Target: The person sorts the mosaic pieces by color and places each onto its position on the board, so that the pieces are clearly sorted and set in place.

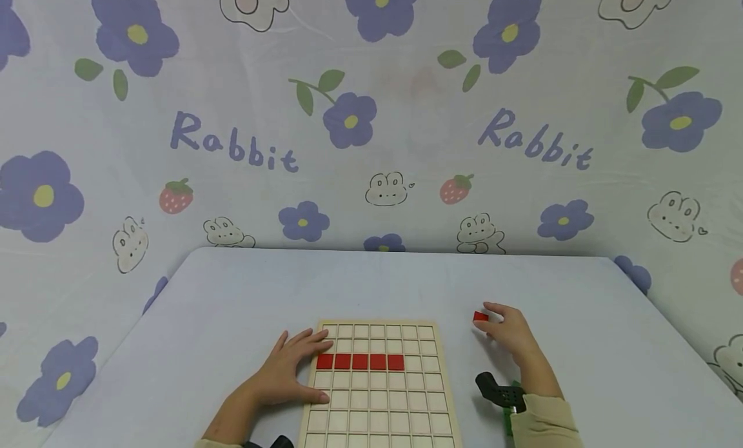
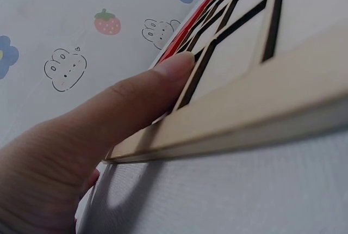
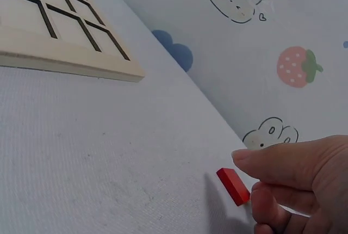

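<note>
A pale wooden grid board [image 1: 377, 401] lies on the white table, with several red square tiles [image 1: 360, 361] set side by side in one row from its left edge. My left hand [image 1: 284, 374] rests spread over that left edge; in the left wrist view its thumb [image 2: 147, 90] lies across the frame onto the cells. Off to the board's right, my right hand [image 1: 511, 332] pinches one more red tile [image 3: 234, 186] between thumb and fingertips. This tile is tilted, close over the table, and a shadow falls beside it.
White table [image 1: 255, 287] surrounds the board and ends at a patterned cloth backdrop [image 1: 406, 126]. A black wrist mount [image 1: 499, 391] sits on the right forearm, with a green object [image 1: 509, 422] partly hidden beneath it.
</note>
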### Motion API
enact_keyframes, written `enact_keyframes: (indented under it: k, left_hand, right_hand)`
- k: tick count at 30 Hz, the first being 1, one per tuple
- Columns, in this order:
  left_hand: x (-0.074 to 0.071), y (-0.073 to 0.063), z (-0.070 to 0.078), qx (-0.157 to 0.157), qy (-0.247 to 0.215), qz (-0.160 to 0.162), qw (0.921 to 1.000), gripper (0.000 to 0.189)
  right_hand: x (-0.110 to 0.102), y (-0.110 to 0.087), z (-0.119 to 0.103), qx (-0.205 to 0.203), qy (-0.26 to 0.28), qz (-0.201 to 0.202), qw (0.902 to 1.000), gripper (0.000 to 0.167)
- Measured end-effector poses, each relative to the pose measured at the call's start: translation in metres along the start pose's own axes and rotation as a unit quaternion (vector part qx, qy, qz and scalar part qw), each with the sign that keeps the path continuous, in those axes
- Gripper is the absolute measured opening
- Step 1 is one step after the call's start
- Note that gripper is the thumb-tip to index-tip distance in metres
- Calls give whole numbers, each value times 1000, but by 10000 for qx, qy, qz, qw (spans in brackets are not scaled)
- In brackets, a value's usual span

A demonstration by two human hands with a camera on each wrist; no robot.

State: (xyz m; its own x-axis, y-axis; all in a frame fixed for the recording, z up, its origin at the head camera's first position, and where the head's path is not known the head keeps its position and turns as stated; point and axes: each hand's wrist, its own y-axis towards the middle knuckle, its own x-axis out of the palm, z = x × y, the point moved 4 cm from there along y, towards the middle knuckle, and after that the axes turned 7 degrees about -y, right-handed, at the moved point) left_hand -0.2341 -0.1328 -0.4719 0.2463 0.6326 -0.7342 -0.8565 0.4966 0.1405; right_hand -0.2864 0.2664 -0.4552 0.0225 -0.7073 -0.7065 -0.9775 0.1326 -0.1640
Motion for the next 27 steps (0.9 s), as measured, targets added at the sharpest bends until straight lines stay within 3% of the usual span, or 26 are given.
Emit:
enact_keyframes:
  k: [27]
  left_hand:
    - [2, -3, 1, 1, 40, 30, 10000, 88]
  right_hand:
    - [5, -8, 0, -102, -141, 429, 9989, 40]
